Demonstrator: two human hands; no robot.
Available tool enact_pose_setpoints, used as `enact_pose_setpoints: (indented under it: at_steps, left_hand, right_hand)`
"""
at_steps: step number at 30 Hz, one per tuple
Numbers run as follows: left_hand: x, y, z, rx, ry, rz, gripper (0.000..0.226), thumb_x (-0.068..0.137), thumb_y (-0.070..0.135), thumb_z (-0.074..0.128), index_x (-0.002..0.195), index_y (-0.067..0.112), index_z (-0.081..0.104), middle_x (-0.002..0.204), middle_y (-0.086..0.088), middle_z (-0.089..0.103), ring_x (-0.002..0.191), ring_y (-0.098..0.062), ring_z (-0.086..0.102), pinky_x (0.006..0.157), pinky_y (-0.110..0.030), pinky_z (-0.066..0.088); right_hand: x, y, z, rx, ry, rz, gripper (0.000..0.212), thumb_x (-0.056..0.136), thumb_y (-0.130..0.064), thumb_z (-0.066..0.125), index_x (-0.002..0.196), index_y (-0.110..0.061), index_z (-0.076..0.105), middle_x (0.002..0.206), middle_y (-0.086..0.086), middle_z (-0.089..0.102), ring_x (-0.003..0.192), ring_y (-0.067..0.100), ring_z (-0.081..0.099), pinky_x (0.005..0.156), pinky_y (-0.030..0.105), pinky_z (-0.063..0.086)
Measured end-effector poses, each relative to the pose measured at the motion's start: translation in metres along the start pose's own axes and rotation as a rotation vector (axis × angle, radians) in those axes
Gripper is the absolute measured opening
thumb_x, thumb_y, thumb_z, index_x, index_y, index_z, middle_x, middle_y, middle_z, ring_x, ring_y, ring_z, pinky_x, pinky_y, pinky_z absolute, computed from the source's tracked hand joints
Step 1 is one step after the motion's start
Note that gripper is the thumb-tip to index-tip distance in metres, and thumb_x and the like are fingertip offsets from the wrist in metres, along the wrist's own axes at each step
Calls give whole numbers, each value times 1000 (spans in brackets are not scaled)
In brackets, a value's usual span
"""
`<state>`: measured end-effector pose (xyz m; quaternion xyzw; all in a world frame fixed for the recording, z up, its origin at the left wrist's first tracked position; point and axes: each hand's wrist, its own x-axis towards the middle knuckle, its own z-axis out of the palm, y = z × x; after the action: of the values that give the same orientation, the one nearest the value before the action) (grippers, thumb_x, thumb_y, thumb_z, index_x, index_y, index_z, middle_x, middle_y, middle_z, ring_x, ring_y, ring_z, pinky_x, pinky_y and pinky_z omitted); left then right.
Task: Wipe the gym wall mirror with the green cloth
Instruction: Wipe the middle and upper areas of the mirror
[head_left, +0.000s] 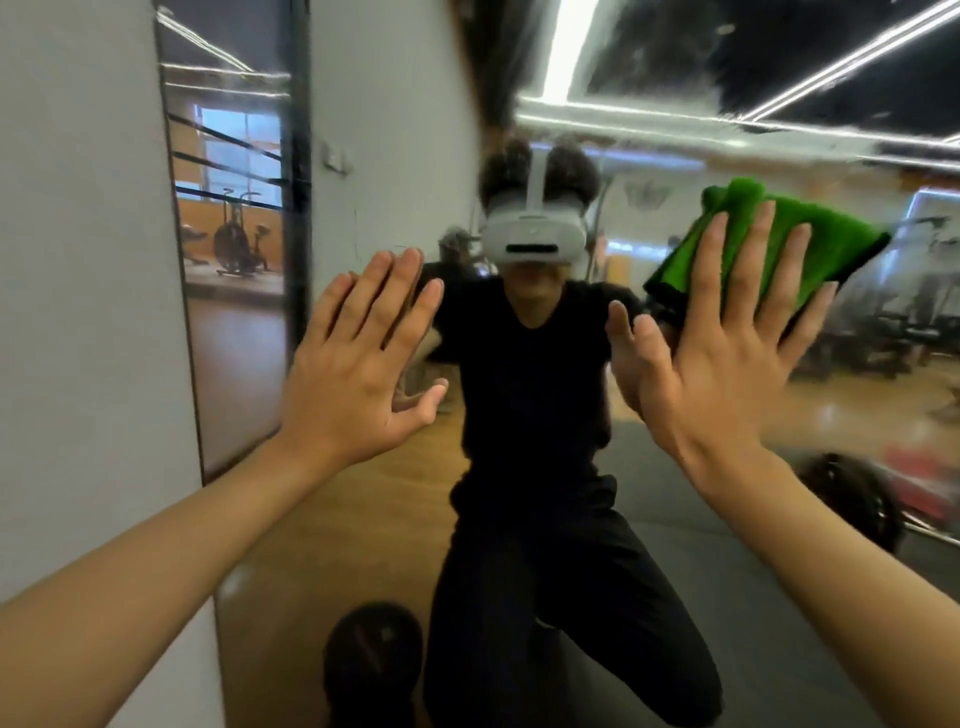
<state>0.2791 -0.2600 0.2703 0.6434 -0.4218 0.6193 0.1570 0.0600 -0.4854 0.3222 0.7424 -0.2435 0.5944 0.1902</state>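
We saw wood floor (363, 519) only as reflection in wall mirror (779, 62). Dark mat (779, 649) covered its right part. Round black plate (371, 654) lay on floor at bottom; blurred barbell wheel (852, 499) rested on mat at right.

I am looking through a single camera riding on the person's head. It is facing the mirror (857, 415) almost squarely and tilting a little downward. It is sitting close to the mirror: both forearms are rising from the bottom corners, and the left hand (358, 364) and right hand (727, 353) are reaching the glass at mid-frame. The wide lens is bowing the mirror's left edge and the wall (78, 260) beside it. The headset (535, 234) is showing in the mirror just above centre, so the camera is staring back at itself.
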Motion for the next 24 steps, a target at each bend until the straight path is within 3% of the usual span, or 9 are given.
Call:
enact_pose_setpoints:
  at_steps: [2,5,9,11,14,16,19,21,24]
  left_hand:
    - [0,-3,-2,9,-10,10,88,97,53,58,167,12,25,175,-15,16,164,-32,12,131,-52,14]
    - [0,-8,-2,-13,5,13,80,102,57,46,165,9,34,174,-16,20,164,-30,12,132,-50,13]
    - [1,-8,-2,-2,17,24,77,103,55,45,164,7,36,173,-17,21,163,-31,14,131,-51,16]
    - [0,-7,-3,18,0,26,82,100,53,52,166,9,30,174,-17,20,163,-33,14,131,-52,14]
    - [0,-6,-1,21,-4,15,88,95,50,58,167,11,27,175,-16,16,164,-32,10,132,-52,12]
    - [0,-6,0,24,1,13,89,95,50,58,168,11,25,175,-14,13,164,-31,8,132,-51,11]
    - [1,-4,-2,27,6,4,88,94,50,58,167,11,28,175,-13,12,164,-29,7,132,-49,9]
    - [2,-3,-4,12,-11,2,86,97,52,54,167,11,27,175,-13,13,164,-28,5,132,-48,8]
    - [2,-5,-8,-17,-31,14,80,103,55,41,167,11,24,175,-15,14,163,-29,7,132,-49,8]
  right_hand:
    - [4,-59,4,43,-10,-50,81,103,-70,18,168,-22,15,175,10,10,161,35,6,126,66,6]
    - [3,-133,10,107,-69,-321,82,102,-69,25,168,-22,16,175,6,10,162,30,4,128,61,2]
    - [3,-105,10,110,-90,-550,76,104,-66,25,168,-24,18,175,3,11,162,24,5,130,54,4]
    - [-6,-54,10,51,-74,-527,75,104,-64,26,167,-25,20,175,4,13,162,26,7,130,55,6]
    - [-29,9,7,-3,-26,-298,73,105,-61,26,167,-23,21,175,7,14,162,28,8,128,59,9]
    - [-35,12,10,25,6,-72,73,106,-61,23,168,-21,19,174,11,13,162,31,8,127,63,9]
    - [-33,-41,16,91,62,178,78,105,-63,20,167,-16,23,173,14,16,160,36,13,126,65,10]
    - [-43,-86,20,121,26,70,77,105,-64,20,167,-18,23,173,12,16,161,35,13,127,63,8]
    - [-72,-125,26,165,-89,-245,76,104,-65,27,167,-22,22,175,5,12,162,28,8,129,57,4]
